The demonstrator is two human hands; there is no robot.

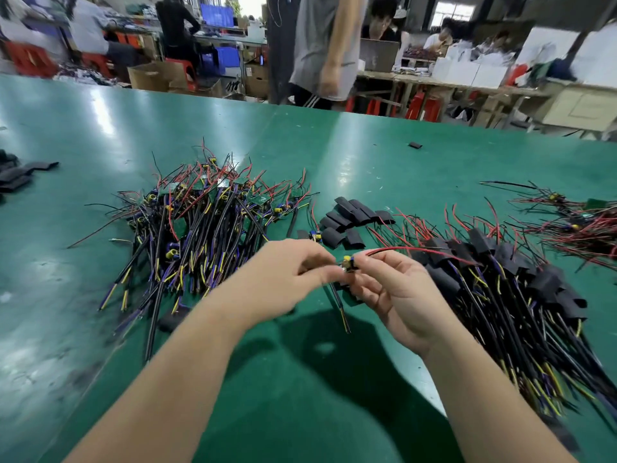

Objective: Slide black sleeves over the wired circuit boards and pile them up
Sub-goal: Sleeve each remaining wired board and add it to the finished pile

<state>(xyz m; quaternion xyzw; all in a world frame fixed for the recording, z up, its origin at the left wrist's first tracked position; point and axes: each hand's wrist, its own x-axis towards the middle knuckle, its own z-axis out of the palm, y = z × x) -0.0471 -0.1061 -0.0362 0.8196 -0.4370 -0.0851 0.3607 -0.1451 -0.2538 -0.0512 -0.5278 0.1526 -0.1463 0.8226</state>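
Both sets of fingers meet over the middle of the green table point(100, 135): my left hand point(287, 272) pinches in from the left with thumb and forefinger closed, and my right hand point(397, 295) cups from the right, fingers curled around the same small wired circuit board point(349, 263). What shows of the board between the fingertips is a yellow and dark blue component; its thin red leads point(410, 250) run off to the right over my knuckles, and its black cable point(340, 305) hangs down below my hands, ending in yellow and blue cores. A bit of black shows under my right fingers, but I cannot tell whether it is a sleeve on this board. To my left lies a tangled heap of bare boards point(200, 215), green boards with black, red, yellow and blue wires. Just beyond my hands sits a small cluster of loose black sleeves point(350, 217), flat and short. To my right is the pile of sleeved boards point(500, 282), black wraps at the top, cables fanning toward me. More flat sleeves point(23, 175) lie at the far left edge, and one stray piece point(415, 145) sits well off toward the far side. The tabletop is glossy and scuffed. Past it a standing person point(320, 48) in a grey shirt is close to the table edge, with seated workers, cardboard boxes point(157, 76) and red stools point(31, 60) behind.
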